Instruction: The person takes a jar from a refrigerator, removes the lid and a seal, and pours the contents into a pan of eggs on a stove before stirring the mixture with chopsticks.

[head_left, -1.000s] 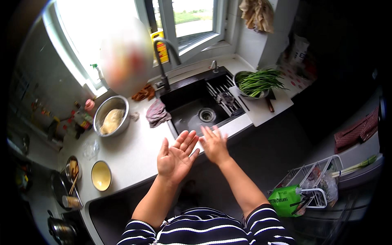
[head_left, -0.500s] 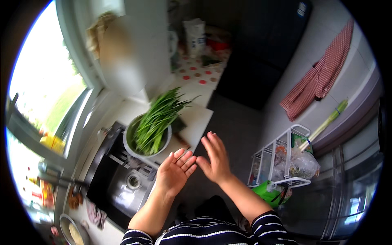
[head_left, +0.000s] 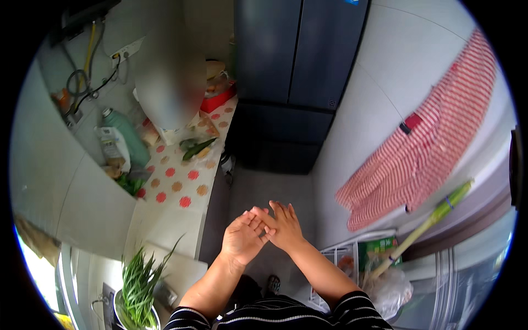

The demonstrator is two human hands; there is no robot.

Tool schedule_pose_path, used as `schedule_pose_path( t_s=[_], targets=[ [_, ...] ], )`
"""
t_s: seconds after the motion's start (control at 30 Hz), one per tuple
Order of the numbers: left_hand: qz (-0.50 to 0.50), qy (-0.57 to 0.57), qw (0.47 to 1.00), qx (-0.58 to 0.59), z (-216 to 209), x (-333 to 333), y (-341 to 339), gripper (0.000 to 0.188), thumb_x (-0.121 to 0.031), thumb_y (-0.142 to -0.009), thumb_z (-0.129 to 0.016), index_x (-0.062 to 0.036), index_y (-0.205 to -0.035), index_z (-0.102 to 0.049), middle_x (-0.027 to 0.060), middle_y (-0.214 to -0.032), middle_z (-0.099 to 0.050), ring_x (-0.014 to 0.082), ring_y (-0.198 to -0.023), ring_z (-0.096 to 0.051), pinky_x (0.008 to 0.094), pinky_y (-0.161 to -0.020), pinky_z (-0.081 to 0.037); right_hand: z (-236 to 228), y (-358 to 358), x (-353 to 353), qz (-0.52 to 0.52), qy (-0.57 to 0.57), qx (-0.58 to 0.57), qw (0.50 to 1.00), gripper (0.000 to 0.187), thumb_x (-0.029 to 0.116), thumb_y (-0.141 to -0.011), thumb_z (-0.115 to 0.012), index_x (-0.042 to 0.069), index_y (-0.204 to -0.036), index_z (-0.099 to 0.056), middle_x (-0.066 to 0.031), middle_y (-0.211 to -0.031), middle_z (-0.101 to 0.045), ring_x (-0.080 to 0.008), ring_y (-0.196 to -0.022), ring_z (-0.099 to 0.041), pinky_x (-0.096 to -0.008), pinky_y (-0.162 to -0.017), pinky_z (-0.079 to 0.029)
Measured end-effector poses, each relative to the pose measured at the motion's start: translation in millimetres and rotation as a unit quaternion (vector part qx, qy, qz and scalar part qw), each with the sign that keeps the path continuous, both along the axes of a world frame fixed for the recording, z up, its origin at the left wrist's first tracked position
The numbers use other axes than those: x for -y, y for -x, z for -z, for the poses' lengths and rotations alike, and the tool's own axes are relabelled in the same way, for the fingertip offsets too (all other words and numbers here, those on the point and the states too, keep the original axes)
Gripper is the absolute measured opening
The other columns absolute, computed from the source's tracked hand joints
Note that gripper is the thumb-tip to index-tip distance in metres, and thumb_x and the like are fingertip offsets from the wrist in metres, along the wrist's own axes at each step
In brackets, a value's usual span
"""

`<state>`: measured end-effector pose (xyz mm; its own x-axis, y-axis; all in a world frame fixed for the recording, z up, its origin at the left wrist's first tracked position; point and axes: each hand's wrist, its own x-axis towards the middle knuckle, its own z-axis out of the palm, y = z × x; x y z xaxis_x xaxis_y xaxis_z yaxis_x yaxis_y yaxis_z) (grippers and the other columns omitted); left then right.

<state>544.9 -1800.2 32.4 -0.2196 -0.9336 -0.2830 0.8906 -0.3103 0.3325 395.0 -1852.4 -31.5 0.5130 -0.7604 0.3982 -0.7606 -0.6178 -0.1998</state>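
In front of my body and above the floor, my left hand is turned palm up, its fingers loosely bent and nothing in it. My right hand meets it from the right, fingers apart, with its thumb side touching the left fingertips. At the lower left, long green leaves like chives stand heaped in a bowl on the counter. That bowl is apart from both hands and partly cut off by the picture's rim.
A dotted cloth covers the far counter, holding a green bottle and a red box. Ahead stands a dark fridge. Red checked fabric hangs on the right wall, above a white rack and a long green stalk.
The view has swung right toward the fridge, so the sink has left it and the leaf bowl sits at the lower left. My hands, apart before, now touch.
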Motion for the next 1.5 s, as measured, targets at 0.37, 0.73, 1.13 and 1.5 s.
schedule_pose_path(
  t_s=[0.37, 0.73, 1.13, 1.5],
  targets=[
    [-0.048, 0.0, 0.997, -0.058, 84.3, 428.8, -51.9, 0.045, -0.043, -0.099, -0.05, -0.0072, -0.124, -0.054, 0.0124, -0.131, -0.056, 0.0305, -0.126, -0.049, 0.0486, -0.108, -0.036, 30.3, -22.3, 455.4, 0.073, -0.45, 0.711, 0.536, 0.057, 0.022, -0.094, -0.065, 0.003, -0.143, -0.041, -0.0151, -0.134, -0.051, -0.0285, -0.121, -0.055, -0.0427, -0.101, -0.045],
    [-0.072, -0.196, 0.978, -0.026, 172.2, 775.7, 23.4, 0.099, -0.067, -0.093, -0.042, -0.0058, -0.155, 0.005, 0.0151, -0.162, -0.006, 0.0345, -0.148, -0.014, 0.0533, -0.119, -0.009, 113.7, 21.7, 718.2, 0.224, -0.367, 0.866, 0.256, 0.05, 0.022, -0.099, -0.054, -0.002, -0.139, -0.036, -0.0194, -0.142, -0.037, -0.033, -0.117, -0.049, -0.044, -0.107, -0.039],
    [-0.086, -0.198, 0.974, -0.069, 196.1, 804.5, 45.2, 0.133, -0.093, -0.067, -0.042, -0.011, -0.152, 0.018, 0.0101, -0.163, 0.009, 0.0282, -0.15, 0.009, 0.0462, -0.121, 0.001, 146.6, 34.8, 750.2, 0.235, -0.369, 0.882, 0.179, 0.016, 0.008, -0.077, -0.055, 0.003, -0.092, -0.052, -0.0102, -0.102, -0.05, -0.0265, -0.095, -0.047, -0.0435, -0.108, -0.03],
    [-0.047, -0.249, 0.967, 0.017, 191.0, 691.8, -19.0, 0.072, -0.076, -0.082, -0.053, -0.0176, -0.124, -0.056, -0.0002, -0.119, -0.057, 0.0208, -0.116, -0.051, 0.0472, -0.099, -0.042, 131.5, 83.7, 614.9, 0.28, -0.358, 0.875, 0.167, 0.011, 0.025, -0.074, -0.053, 0.015, -0.074, -0.057, -0.0062, -0.104, -0.064, -0.0286, -0.107, -0.055, -0.0499, -0.105, -0.031]
  ],
)
